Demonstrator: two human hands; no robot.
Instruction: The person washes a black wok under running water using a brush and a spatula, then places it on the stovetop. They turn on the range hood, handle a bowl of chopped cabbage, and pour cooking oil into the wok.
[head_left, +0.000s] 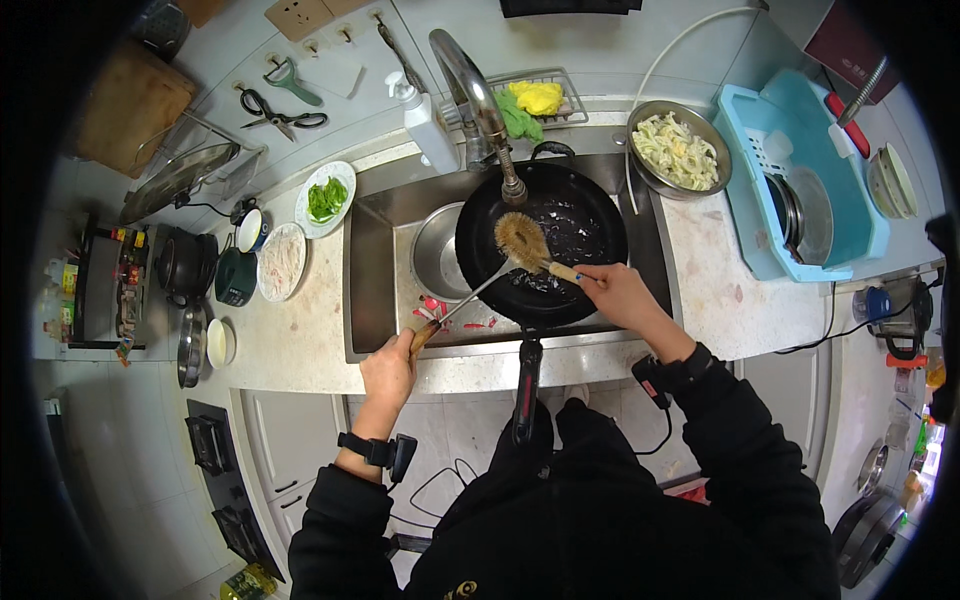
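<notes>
My left hand (390, 371) grips the wooden handle of a long metal utensil (472, 296), whose far end lies behind a bristle brush (521, 241) over the wok. The brush's short handle is in my right hand (619, 292). Both tools meet above the black wok (581, 217), which rests over the sink (375, 262) below the faucet (487, 97) and holds some water. Its long handle (529, 390) points towards me over the counter's edge. A metal bowl (439, 251) sits in the sink, partly hidden by the wok. Red and white scraps (431, 306) lie on the sink floor.
A metal bowl of pale cut vegetables (679, 150) stands right of the sink, beside a blue dish rack (750, 217). On the left are a plate of green peppers (326, 200) and a plate of pale shreds (282, 262). A pump bottle (429, 131) stands behind the sink.
</notes>
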